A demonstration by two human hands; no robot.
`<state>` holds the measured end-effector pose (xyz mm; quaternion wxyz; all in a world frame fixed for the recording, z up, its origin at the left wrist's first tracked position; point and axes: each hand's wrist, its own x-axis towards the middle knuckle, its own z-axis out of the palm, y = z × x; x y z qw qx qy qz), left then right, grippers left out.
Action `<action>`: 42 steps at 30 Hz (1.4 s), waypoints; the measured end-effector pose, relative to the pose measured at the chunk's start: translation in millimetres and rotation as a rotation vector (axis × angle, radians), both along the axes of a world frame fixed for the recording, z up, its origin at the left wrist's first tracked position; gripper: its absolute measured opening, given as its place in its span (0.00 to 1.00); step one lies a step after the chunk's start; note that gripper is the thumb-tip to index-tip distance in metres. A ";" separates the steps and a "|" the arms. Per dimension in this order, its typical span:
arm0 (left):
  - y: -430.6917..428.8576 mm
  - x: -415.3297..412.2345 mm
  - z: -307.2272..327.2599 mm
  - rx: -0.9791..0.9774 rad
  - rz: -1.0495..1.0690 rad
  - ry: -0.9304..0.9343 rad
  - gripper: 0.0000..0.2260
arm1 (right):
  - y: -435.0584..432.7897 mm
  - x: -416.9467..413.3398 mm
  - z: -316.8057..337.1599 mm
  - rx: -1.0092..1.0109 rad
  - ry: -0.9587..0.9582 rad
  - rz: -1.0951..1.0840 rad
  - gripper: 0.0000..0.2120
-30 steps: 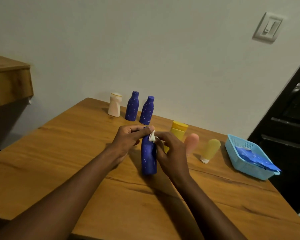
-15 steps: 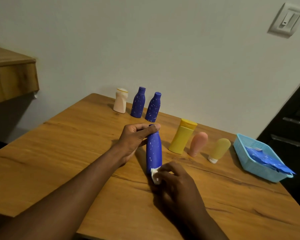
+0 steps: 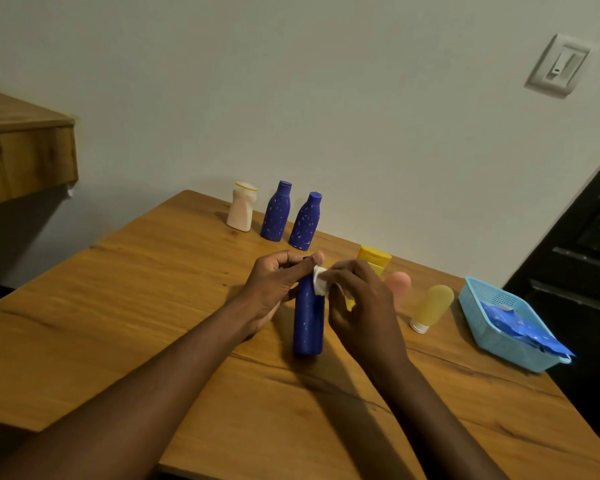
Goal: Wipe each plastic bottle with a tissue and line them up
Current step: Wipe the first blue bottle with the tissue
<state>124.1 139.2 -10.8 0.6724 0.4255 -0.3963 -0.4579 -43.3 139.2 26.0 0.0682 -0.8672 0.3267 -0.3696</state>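
- Head view, risks: the blue bottle (image 3: 308, 320) stands upright on the table (image 3: 125, 306), steadied only at its cap by the left hand (image 3: 274, 289). If the tissue stroke pushes sideways harder than that pinch resists, I judge the bottle could tip or skid on its narrow base.
- The yellow bottle (image 3: 374, 259), the pink tube (image 3: 399, 284) and the yellow tube (image 3: 433, 306) stand just behind and to the right of the right hand (image 3: 361, 306). A wide sweep of that hand or wrist could knock one over; the tubes, balanced on their caps, look the least stable.
- The tissue (image 3: 320, 285) is a small wad. It may slip from the fingers or miss part of the surface, leaving the lower body unwiped.
- Hands: the left hand grips the bottle's top between thumb and fingers. The right hand pinches the tissue and presses it against the bottle's shoulder.
- The bottle: deep blue plastic with small pale flecks, narrow neck, wider straight body. It sits near the middle of the table, in front of the unwiped group.
- Row so far: a cream bottle (image 3: 241, 211) and two matching blue bottles (image 3: 275, 216) (image 3: 305, 221) stand side by side near the far edge. The next place looks to be right of them.
- A basket (image 3: 478, 320) with blue wrapping sits well apart at the right.
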 end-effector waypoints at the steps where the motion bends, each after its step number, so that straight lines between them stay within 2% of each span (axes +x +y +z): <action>1: 0.5 -0.7 0.7 -0.002 -0.010 0.011 0.17 | -2.0 4.4 -2.6 0.006 0.044 -0.006 0.14; 4: 4.1 -0.7 4.2 -0.006 -0.030 0.066 0.15 | -0.1 10.7 -14.2 0.012 0.087 -0.006 0.16; 7: 3.9 -0.6 3.3 -0.008 -0.029 0.089 0.12 | 14.1 5.5 -25.8 -0.065 0.112 0.021 0.15; 12: 4.4 -1.5 5.3 -0.016 -0.020 0.118 0.12 | 51.4 -9.4 -51.0 -0.071 0.274 0.050 0.19; 16: 7.8 -1.8 4.7 -0.040 -0.023 0.072 0.11 | 57.9 -19.2 -60.6 0.008 0.335 0.038 0.10; 19: 8.7 -1.7 4.0 -0.036 -0.028 0.057 0.12 | 55.5 -27.0 -56.1 0.071 0.286 0.048 0.09; 21: 8.6 -2.0 2.4 -0.027 -0.042 0.060 0.11 | 53.1 -29.5 -47.3 0.120 0.171 0.061 0.11; 24: 8.7 -2.3 3.5 -0.017 -0.066 0.079 0.10 | 32.8 -25.0 -31.1 0.002 -0.038 0.022 0.13; 27: 9.2 -2.3 3.8 -0.003 -0.089 0.080 0.12 | 15.7 -7.5 -16.6 -0.046 -0.095 -0.002 0.13; 31: 10.7 -2.1 2.2 0.016 -0.095 0.090 0.10 | 15.7 4.0 -23.1 -0.055 0.042 0.024 0.16; 34: 9.4 -3.0 1.3 0.002 -0.066 0.075 0.10 | 35.0 -0.6 -41.4 -0.128 0.244 0.025 0.20; 36: 8.5 -3.5 2.0 -0.010 -0.056 0.053 0.10 | 50.7 -6.5 -55.1 -0.155 0.372 0.019 0.18; 38: 7.7 -3.7 2.2 -0.021 -0.026 -0.001 0.11 | 57.9 -13.7 -63.3 -0.124 0.390 0.013 0.13; 42: 6.6 -3.2 -0.2 -0.011 0.025 -0.088 0.15 | 53.6 -29.2 -62.7 0.007 0.287 -0.040 0.03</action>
